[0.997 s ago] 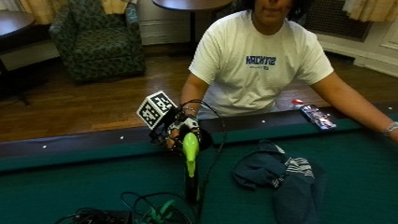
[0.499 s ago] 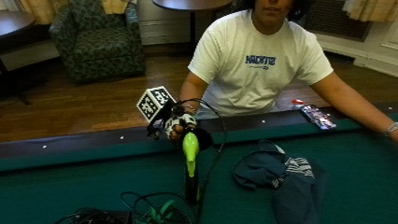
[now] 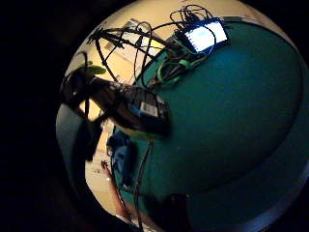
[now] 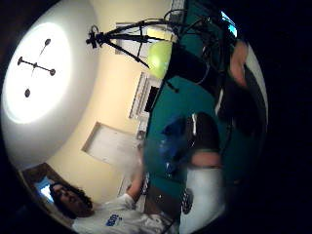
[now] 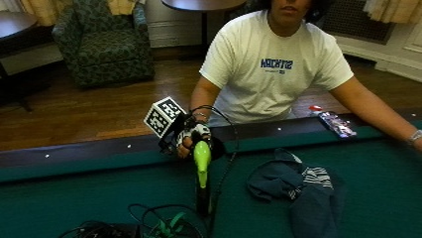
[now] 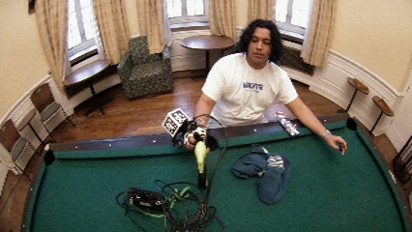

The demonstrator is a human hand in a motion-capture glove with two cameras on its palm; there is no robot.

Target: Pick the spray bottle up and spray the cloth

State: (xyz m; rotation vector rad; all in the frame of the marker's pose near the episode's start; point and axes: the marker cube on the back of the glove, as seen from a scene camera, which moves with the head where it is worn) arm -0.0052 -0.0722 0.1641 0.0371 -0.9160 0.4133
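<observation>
My gloved right hand [image 5: 188, 136] grips the top of the spray bottle [image 5: 201, 161], near the table's dark rail. The bottle has a bright green neck and a dark lower body, and it slants from the hand towards the middle of the green felt. The wide outside view shows the same hand [image 6: 192, 135] and bottle [image 6: 201, 154]. The bottle's labelled dark body [image 3: 140, 108] crosses the little finger side palm view above the felt. A crumpled dark blue cloth [image 5: 296, 191] with a striped patch lies on the felt beside the bottle, apart from it; the thumb side palm view shows this cloth [image 4: 178, 139] too.
A tangle of cables [image 5: 158, 225] and a device with a lit screen [image 3: 205, 36] lie on the felt beyond the bottle's lower end. A small wrapped packet [image 5: 333, 121] sits on the rail. The person's bare left hand [image 6: 336, 142] rests on the felt beyond the cloth.
The hand has bobbed up slightly and come back down. The bottle stays in its grip in nearly the same place, and the cloth has not moved.
</observation>
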